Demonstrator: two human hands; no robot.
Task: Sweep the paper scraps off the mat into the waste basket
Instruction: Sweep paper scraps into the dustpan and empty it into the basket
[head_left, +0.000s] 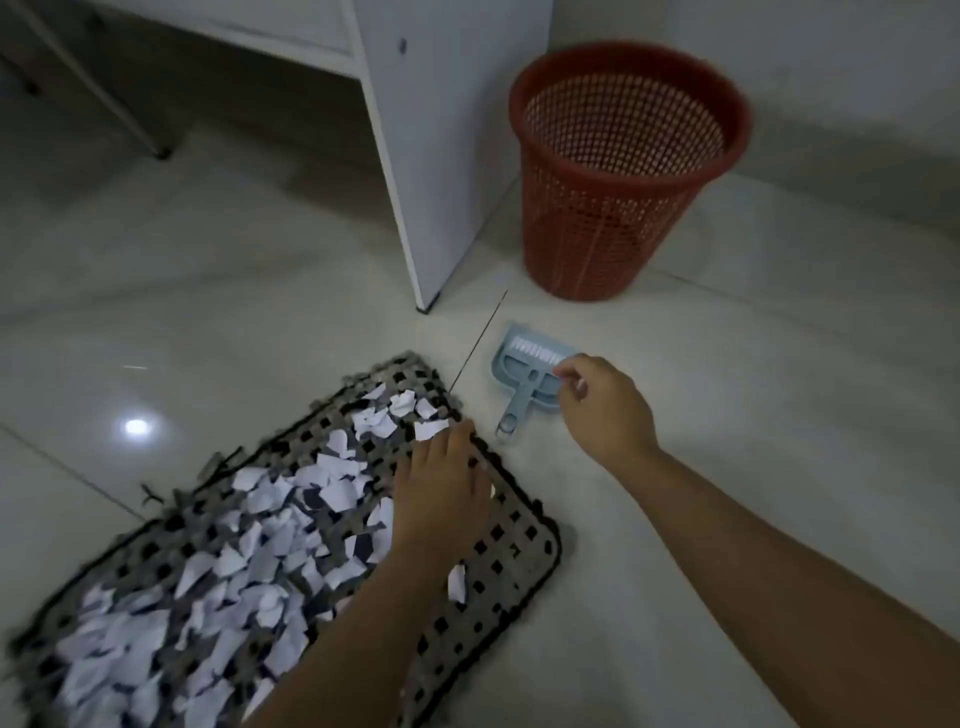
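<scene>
A grey and black woven mat (511, 551) lies on the floor, strewn with several white paper scraps (270, 540). My left hand (441, 499) lies flat on the mat's right part, fingers straight and pointing away. A small blue dustpan (519, 371) with a white-bristled brush (537, 352) clipped in it lies on the floor just right of the mat's far corner. My right hand (605, 402) hovers over the dustpan's right side, fingers loosely curled and holding nothing. A red mesh waste basket (618, 208) stands upright beyond the dustpan.
A white cabinet panel (415, 171) stands on the floor left of the basket, its corner foot near the mat's far end. A dark chair leg (156, 145) is at the far left. Glossy tiled floor (753, 415) surrounds everything.
</scene>
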